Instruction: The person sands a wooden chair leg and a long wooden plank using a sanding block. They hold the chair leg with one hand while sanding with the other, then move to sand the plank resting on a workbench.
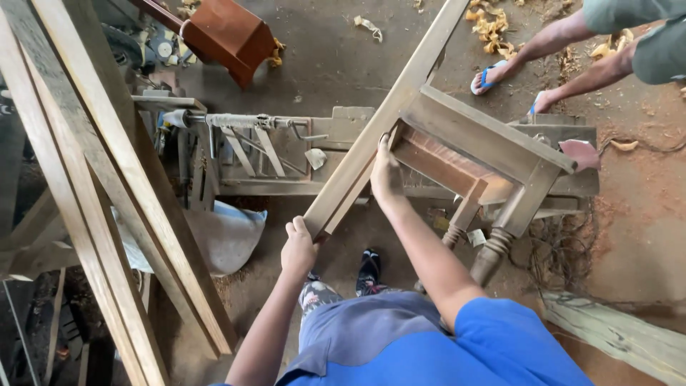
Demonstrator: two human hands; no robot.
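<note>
Left hand (299,246) is clenched round the near end of the long wooden rail (379,121), fingers wrapped tight. Right hand (386,175) grips the same rail further up, right where it meets the wooden frame (486,154). That frame, bare grey-brown wood with turned legs (493,254), hangs tilted above the dusty floor (336,57). Beyond it, another person's feet in sandals (489,75); planks (107,179) lean at left.

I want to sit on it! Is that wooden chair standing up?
No, the chair frame is tipped over; its turned legs point sideways toward the camera.
</note>
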